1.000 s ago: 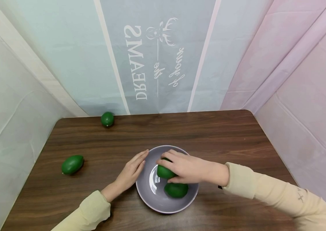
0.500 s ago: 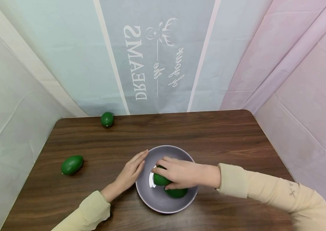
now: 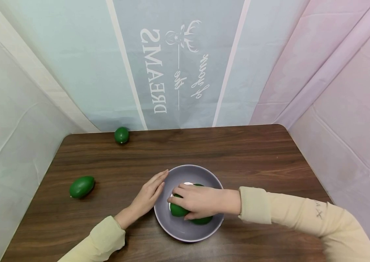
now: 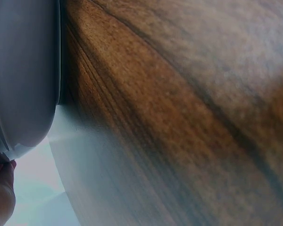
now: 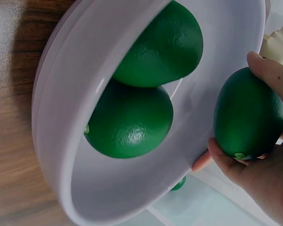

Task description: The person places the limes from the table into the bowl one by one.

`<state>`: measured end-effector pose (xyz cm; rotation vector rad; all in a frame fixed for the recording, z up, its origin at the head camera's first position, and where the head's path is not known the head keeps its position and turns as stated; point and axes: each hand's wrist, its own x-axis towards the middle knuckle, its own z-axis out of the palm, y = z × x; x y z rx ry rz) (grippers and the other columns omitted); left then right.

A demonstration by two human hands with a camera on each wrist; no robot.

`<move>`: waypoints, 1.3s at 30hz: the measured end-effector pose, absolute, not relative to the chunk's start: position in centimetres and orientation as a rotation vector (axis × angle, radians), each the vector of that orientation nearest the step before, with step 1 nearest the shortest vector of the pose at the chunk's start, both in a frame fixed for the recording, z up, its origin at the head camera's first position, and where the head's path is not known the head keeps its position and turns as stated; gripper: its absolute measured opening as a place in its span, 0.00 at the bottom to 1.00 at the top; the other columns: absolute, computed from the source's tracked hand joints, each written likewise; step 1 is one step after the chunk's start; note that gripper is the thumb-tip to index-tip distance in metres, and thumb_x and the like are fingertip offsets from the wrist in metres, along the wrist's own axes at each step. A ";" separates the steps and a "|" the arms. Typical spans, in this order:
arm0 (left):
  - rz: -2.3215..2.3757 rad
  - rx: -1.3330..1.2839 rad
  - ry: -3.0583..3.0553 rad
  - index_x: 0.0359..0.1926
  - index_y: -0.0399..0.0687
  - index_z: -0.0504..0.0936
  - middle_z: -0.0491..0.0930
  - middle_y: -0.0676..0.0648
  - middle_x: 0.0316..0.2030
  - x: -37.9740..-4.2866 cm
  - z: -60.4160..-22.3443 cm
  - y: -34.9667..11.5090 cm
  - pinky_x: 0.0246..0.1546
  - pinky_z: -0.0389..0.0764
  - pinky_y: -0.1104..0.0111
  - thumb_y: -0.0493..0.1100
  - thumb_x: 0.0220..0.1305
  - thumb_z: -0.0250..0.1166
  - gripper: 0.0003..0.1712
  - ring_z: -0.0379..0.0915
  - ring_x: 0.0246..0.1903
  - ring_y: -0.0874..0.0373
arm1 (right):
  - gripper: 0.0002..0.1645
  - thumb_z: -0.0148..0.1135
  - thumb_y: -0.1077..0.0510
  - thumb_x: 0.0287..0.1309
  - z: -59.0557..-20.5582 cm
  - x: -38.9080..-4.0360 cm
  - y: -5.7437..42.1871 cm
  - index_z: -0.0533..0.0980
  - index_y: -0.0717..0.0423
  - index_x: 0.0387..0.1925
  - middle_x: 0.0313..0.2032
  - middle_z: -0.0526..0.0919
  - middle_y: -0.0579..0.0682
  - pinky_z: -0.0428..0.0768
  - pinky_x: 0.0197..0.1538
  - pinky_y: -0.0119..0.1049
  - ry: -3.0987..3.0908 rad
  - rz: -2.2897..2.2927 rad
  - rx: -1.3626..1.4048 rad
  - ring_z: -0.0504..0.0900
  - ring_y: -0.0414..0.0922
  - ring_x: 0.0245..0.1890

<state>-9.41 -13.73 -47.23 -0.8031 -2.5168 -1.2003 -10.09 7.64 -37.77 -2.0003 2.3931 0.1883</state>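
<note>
My right hand [image 3: 198,201] grips a green lime [image 3: 178,210] over the grey-purple bowl [image 3: 181,233]. In the right wrist view, fingers and thumb curl round this lime [image 5: 247,115], which looks raised off the bowl's floor. Two more limes lie against each other inside: one [image 5: 132,122] and a second [image 5: 165,47]. From the head view both are partly covered by the hand, one lime [image 3: 202,220] nearer, another lime [image 3: 199,185] farther. My left hand [image 3: 147,196] rests its straight fingers along the bowl's left rim. The left wrist view catches the bowl's outer wall [image 4: 23,70].
One lime [image 3: 82,187] lies on the left part of the dark wooden table [image 3: 244,153]. Another lime [image 3: 121,135] sits at the table's back edge by the printed cloth [image 3: 178,91]. Pale cloth walls stand on both sides.
My right hand has shifted left and slightly nearer within the bowl, carrying its lime. The lime behind it has come into sight. My left hand and the bowl stay put.
</note>
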 end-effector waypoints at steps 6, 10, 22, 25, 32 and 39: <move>-1.195 -0.806 -2.517 0.61 0.36 0.67 0.68 0.40 0.58 -9.5 -47.2 -13.7 0.55 0.69 0.56 0.32 0.65 0.52 0.22 0.64 0.58 0.49 | 0.40 0.62 0.38 0.50 -38.2 -9.9 7.2 0.65 0.54 0.59 0.49 0.70 0.48 0.71 0.54 0.30 2.354 0.224 -2.028 0.70 0.42 0.48; -1.203 -0.805 -2.525 0.61 0.36 0.67 0.69 0.39 0.58 -9.4 -47.1 -13.7 0.56 0.69 0.56 0.32 0.65 0.53 0.23 0.64 0.59 0.50 | 0.39 0.62 0.38 0.50 -38.4 -9.6 6.9 0.66 0.52 0.59 0.49 0.70 0.47 0.71 0.54 0.29 2.333 0.241 -2.017 0.70 0.41 0.49; -1.196 -0.800 -2.522 0.61 0.36 0.68 0.68 0.42 0.59 -9.4 -47.1 -13.7 0.56 0.69 0.56 0.33 0.65 0.52 0.22 0.64 0.58 0.49 | 0.36 0.64 0.39 0.49 -39.2 -9.1 6.3 0.67 0.49 0.58 0.48 0.70 0.46 0.74 0.49 0.28 2.317 0.276 -2.040 0.71 0.40 0.45; -1.199 -0.802 -2.521 0.61 0.36 0.68 0.68 0.41 0.59 -9.4 -47.1 -13.7 0.56 0.69 0.56 0.33 0.65 0.52 0.22 0.64 0.58 0.49 | 0.36 0.64 0.40 0.48 -39.4 -9.1 6.3 0.67 0.48 0.57 0.47 0.70 0.45 0.74 0.49 0.28 2.317 0.279 -2.045 0.70 0.40 0.44; -1.209 -0.798 -2.528 0.61 0.36 0.68 0.68 0.40 0.59 -9.3 -47.1 -13.7 0.56 0.68 0.56 0.33 0.66 0.52 0.22 0.64 0.59 0.50 | 0.35 0.65 0.41 0.47 -39.8 -9.1 6.2 0.68 0.48 0.56 0.47 0.70 0.45 0.74 0.48 0.29 2.311 0.283 -2.026 0.70 0.40 0.45; -1.201 -0.790 -2.527 0.60 0.37 0.68 0.68 0.39 0.58 -9.4 -47.1 -13.7 0.56 0.68 0.56 0.33 0.65 0.52 0.22 0.64 0.59 0.50 | 0.34 0.67 0.44 0.46 -40.2 -9.0 6.2 0.68 0.48 0.55 0.47 0.70 0.44 0.74 0.48 0.29 2.281 0.305 -2.012 0.69 0.39 0.46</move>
